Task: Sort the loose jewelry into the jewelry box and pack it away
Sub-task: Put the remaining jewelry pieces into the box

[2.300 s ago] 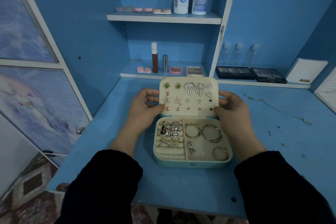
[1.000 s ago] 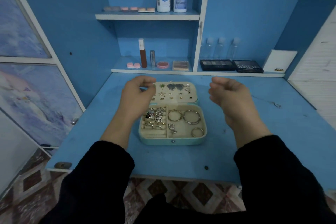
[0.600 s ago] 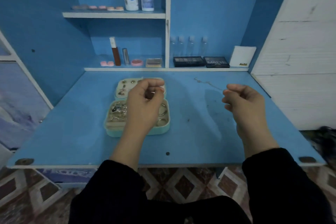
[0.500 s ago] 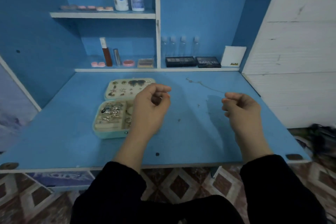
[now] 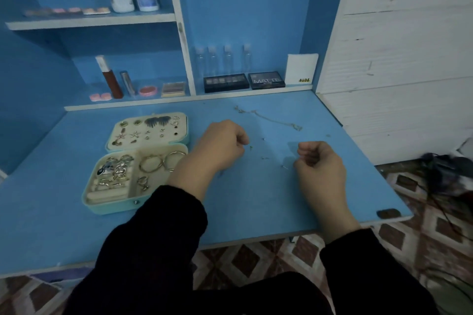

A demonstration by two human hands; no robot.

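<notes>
Holds left hand (image 5: 222,143) and right hand (image 5: 318,162) curled above loose studs (image 5: 263,158); cannot tell any pinch; finds jewelry box (image 5: 110,208) open, mostly filled, chain (image 5: 271,119) unpacked.

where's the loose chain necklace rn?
Head view: the chain necklace lies on the blue desk, back right, in front of the black eyeshadow palettes, beyond the right hand and right of the open jewelry box.

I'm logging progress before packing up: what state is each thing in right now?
jewelry box: open, lid laid back flat
necklace: loose on the desk, outside the box
studs: scattered loose on the desk
left hand: fingers curled, grip unclear
right hand: fingers curled, nothing seen held
</notes>
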